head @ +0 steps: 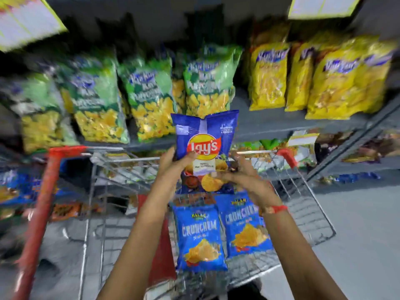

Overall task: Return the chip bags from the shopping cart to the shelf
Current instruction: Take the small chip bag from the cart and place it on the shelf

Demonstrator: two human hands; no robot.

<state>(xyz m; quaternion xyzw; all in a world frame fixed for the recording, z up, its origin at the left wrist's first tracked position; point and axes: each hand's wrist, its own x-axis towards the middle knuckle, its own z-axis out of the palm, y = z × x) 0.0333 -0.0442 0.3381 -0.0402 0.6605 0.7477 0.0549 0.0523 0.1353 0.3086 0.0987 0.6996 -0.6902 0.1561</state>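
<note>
Upright, blue Lay's bag [204, 146] between both hands, left hand [173, 163] gripping, right hand [244, 178] touching

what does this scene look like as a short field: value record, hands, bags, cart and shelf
left hand: grips the Lay's bag at its left edge
right hand: fingers on the bag's lower right, blurred
Lay's bag: blue, upright, held above the cart
cart: wire basket, red handle
Crunchem bags: two blue ones lying side by side in the cart
shelf: green bags left, yellow bags right
</note>
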